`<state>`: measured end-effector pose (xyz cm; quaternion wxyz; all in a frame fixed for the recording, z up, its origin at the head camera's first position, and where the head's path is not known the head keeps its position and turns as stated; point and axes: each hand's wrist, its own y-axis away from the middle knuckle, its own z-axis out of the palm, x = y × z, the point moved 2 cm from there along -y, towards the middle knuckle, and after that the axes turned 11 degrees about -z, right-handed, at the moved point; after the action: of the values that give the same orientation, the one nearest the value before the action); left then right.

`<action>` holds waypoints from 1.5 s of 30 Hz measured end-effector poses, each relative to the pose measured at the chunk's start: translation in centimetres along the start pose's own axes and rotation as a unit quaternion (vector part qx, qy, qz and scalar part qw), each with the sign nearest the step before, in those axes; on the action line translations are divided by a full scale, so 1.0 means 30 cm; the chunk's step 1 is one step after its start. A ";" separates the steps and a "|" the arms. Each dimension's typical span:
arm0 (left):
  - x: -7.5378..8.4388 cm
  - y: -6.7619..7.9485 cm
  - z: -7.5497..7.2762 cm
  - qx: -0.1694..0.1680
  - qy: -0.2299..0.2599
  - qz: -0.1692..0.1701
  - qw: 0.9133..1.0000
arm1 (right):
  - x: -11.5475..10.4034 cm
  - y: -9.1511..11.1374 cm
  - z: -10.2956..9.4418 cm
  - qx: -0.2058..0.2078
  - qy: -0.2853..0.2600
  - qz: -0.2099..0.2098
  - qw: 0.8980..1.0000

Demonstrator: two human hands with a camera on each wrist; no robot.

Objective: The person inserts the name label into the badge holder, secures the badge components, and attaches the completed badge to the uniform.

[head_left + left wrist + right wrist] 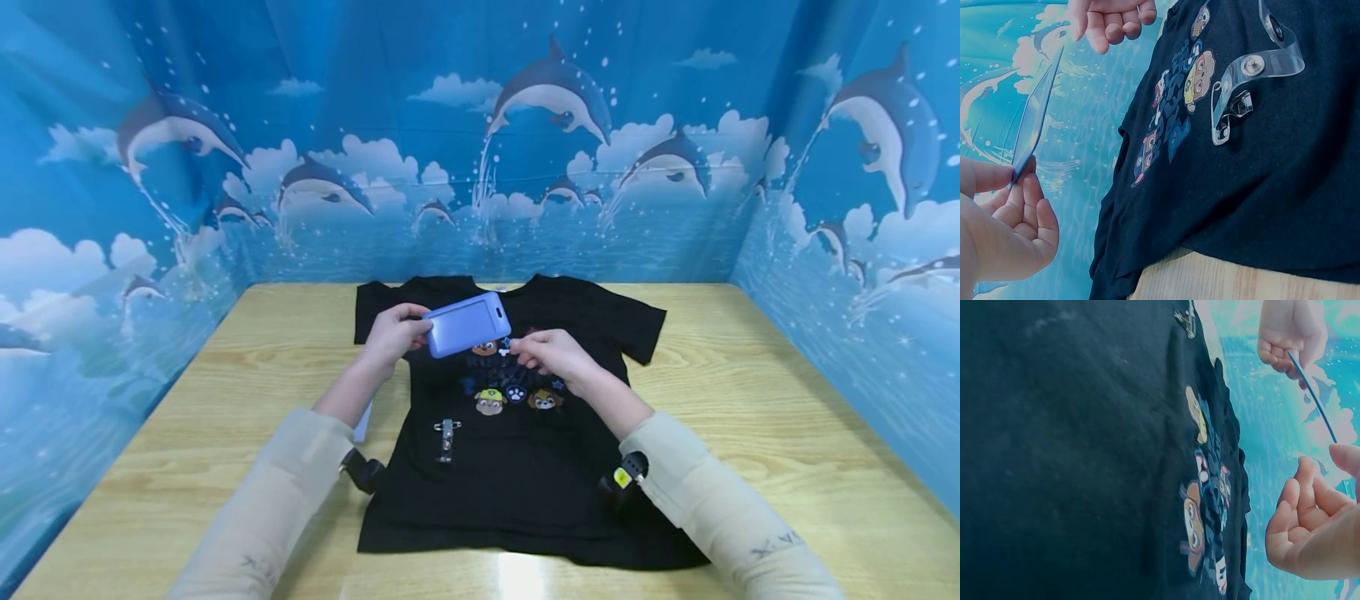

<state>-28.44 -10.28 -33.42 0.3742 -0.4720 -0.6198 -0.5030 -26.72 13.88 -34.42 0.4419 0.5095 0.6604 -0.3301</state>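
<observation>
You're likely positioning the blue card holder (467, 325), pinched in your left hand (397, 335); your right hand (553, 353), loosely curled, looks empty; next calls for a steady pinch.

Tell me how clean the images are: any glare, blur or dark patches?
Head: a white glare patch on the table just below the shirt, pale sheen on the card holder; left wrist: bluish cast, small highlights on the clip, its outline readable; right wrist: shirt very dark and soft in detail, curtain pale and washed out.
</observation>
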 end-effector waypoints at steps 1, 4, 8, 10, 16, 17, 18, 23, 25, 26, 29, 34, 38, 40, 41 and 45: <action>0.000 0.001 0.001 -0.001 -0.002 -0.002 1.000 | 0.001 -0.004 -0.005 0.004 -0.004 0.000 1.000; 0.000 0.002 0.004 -0.002 -0.002 -0.004 1.000 | 0.002 -0.014 -0.017 0.011 -0.009 -0.001 1.000; 0.000 0.002 0.007 -0.005 -0.005 0.001 1.000 | 0.005 -0.025 -0.026 0.013 -0.015 -0.003 1.000; 0.001 0.004 0.010 -0.007 -0.006 0.003 1.000 | 0.006 -0.030 -0.028 0.014 -0.019 -0.003 1.000; 0.006 0.006 0.019 -0.013 -0.004 0.004 1.000 | 0.005 -0.037 -0.029 0.018 -0.031 -0.010 0.999; 0.006 0.005 0.020 -0.014 -0.004 0.002 1.000 | 0.005 -0.039 -0.029 0.019 -0.033 -0.011 0.999; 0.005 0.004 0.021 -0.014 -0.007 0.002 1.000 | 0.005 -0.040 -0.028 0.019 -0.034 -0.011 0.999; 0.003 0.000 0.025 -0.011 -0.017 0.002 1.000 | 0.008 -0.047 -0.023 0.027 -0.045 -0.003 0.999; 0.003 -0.001 0.027 -0.011 -0.019 0.004 1.000 | 0.008 -0.048 -0.021 0.029 -0.050 -0.001 0.998; 0.003 -0.001 0.029 -0.011 -0.019 0.004 1.000 | 0.008 -0.048 -0.020 0.030 -0.052 0.000 0.998; 0.003 -0.002 0.033 -0.012 -0.015 0.002 1.000 | 0.005 -0.048 -0.017 0.031 -0.054 0.001 0.998; 0.001 -0.001 0.040 -0.013 -0.015 -0.003 1.000 | 0.007 -0.050 -0.012 0.031 -0.048 0.006 0.998; 0.000 -0.003 0.041 -0.009 -0.016 -0.006 1.000 | 0.011 -0.049 -0.013 0.026 -0.056 0.011 0.998; -0.001 -0.008 0.039 -0.005 -0.017 -0.007 1.000 | 0.012 -0.049 -0.014 0.023 -0.073 0.015 0.997; -0.030 -0.051 0.039 -0.002 -0.016 0.004 1.000 | 0.013 -0.050 -0.015 0.021 -0.084 0.017 0.996; -0.031 -0.056 0.038 -0.003 -0.024 0.009 1.000 | 0.020 -0.055 -0.023 0.015 -0.119 0.027 0.992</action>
<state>-29.80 -9.46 -34.99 0.3627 -0.4908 -0.6227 -0.4897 -28.53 14.27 -34.73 0.5185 0.4906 0.5839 -0.3866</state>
